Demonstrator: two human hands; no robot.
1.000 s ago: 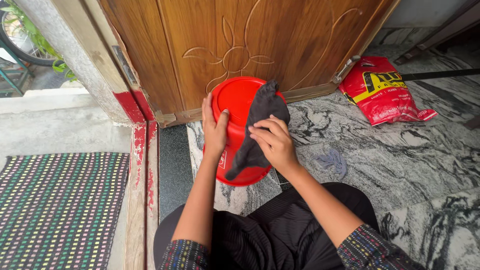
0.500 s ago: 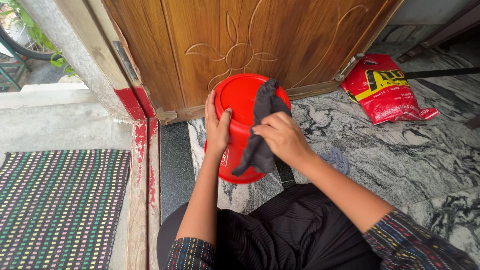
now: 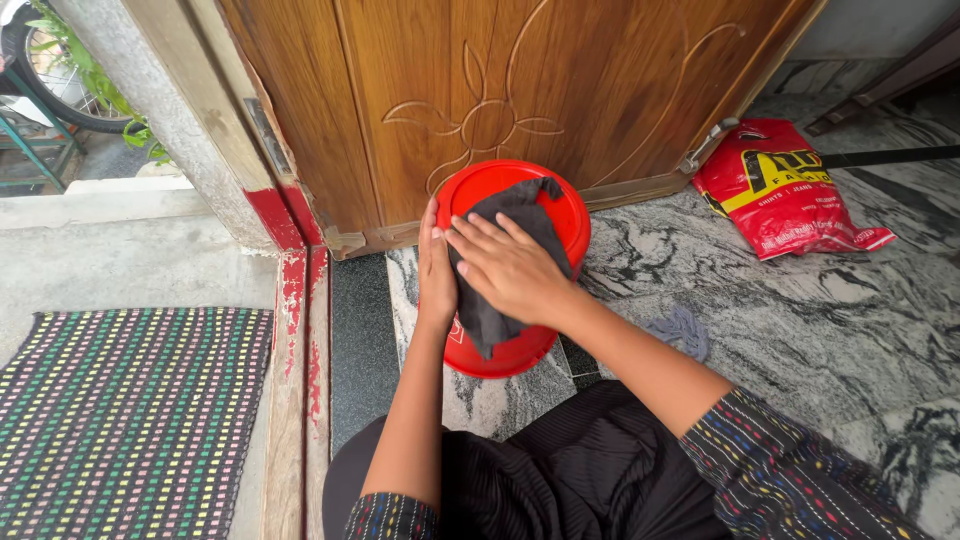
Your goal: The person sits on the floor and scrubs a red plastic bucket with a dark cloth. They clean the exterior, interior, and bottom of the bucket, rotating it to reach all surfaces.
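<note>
**Two hands on an upturned red bucket at the door**

Two hands are engaged. The right hand (image 3: pixel 510 268) lies flat, fingers spread, pressing a dark grey cloth (image 3: pixel 500 300) against the base and side of an overturned round red plastic bucket (image 3: pixel 565 215); the cloth is pinned under the palm rather than pinched. The left hand (image 3: pixel 436 270) is closed around the bucket's left wall, fingers pointing up toward the base, steadying it.

The bucket stands mouth-down on the grey-and-white marble floor (image 3: pixel 780 320), just in front of a carved brown wooden door (image 3: pixel 560 70) and between the person's knees and the door.

Judgement: wiping is done well here if the left hand keeps the bucket from rocking while the palm holds even pressure; the cloth's loose tail hanging over the near side could bunch and should be kept flat.

Surroundings: a red printed plastic bag (image 3: pixel 785 195) lies well apart to the right by the door's corner. A small grey thread tangle (image 3: pixel 682 328) sits near the right forearm. A multicoloured woven mat (image 3: pixel 120 420) lies beyond the red-painted threshold (image 3: pixel 295 330) on the left. The door stands close behind the bucket, limiting room on the far side.
</note>
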